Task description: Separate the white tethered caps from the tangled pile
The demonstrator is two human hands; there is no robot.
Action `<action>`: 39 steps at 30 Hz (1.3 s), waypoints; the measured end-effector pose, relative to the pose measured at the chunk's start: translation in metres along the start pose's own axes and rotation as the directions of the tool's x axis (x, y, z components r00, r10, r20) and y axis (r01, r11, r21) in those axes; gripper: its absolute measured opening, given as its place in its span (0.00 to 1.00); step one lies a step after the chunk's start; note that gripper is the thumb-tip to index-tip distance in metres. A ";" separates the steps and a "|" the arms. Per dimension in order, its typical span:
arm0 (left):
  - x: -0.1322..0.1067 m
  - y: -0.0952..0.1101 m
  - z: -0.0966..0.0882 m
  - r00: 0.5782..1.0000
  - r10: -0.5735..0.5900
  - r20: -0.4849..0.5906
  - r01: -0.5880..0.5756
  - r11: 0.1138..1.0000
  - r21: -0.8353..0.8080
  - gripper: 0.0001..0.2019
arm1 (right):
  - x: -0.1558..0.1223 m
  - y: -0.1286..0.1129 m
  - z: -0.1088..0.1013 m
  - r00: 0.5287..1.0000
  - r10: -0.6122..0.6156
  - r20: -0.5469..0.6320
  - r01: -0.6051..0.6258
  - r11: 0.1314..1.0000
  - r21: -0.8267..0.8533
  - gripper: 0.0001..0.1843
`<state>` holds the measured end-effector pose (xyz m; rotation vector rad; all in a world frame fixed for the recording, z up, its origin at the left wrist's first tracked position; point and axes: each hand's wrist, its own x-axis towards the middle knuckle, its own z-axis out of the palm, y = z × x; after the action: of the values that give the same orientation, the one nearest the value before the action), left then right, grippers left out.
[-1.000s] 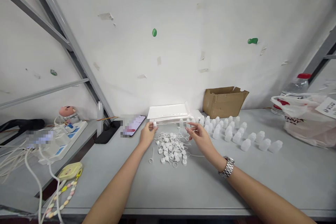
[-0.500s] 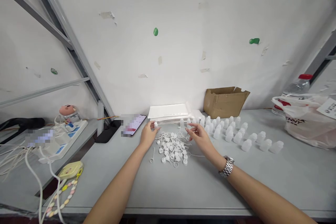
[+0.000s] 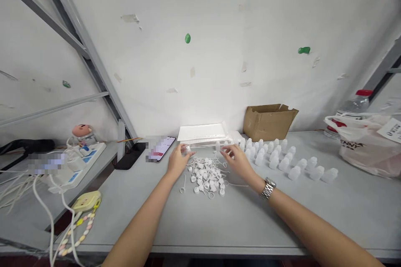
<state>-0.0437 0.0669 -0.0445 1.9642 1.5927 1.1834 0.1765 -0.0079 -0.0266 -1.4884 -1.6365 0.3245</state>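
We work at a smooth grey bench (image 3: 219, 225) against a white wall. Between our hands lies a heap of small white plastic caps (image 3: 206, 175). Our left hand (image 3: 177, 160) pinches one small white piece; our right hand (image 3: 238, 159) hovers loosely open. Right of it stand squat translucent bottles (image 3: 282, 158), with an open cardboard box (image 3: 269, 121) behind.
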 end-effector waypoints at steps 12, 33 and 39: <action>-0.028 0.044 -0.014 0.970 0.187 0.157 -0.225 0.934 0.276 0.12 | 0.054 0.007 0.012 0.975 -0.217 0.053 0.178 0.611 -0.771 0.14; -0.024 0.035 -0.007 0.975 0.176 0.137 -0.199 0.965 0.172 0.06 | 0.056 -0.003 0.008 0.956 -0.276 -0.096 0.172 0.797 -0.579 0.11; -0.023 0.037 -0.006 0.967 0.214 0.136 -0.217 0.976 0.002 0.05 | 0.020 -0.012 -0.012 0.992 -0.014 -0.126 0.021 0.998 0.052 0.13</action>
<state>-0.0256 0.0333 -0.0234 2.2231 1.3540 1.0898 0.1791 0.0025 -0.0024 -1.4252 -1.5290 0.2574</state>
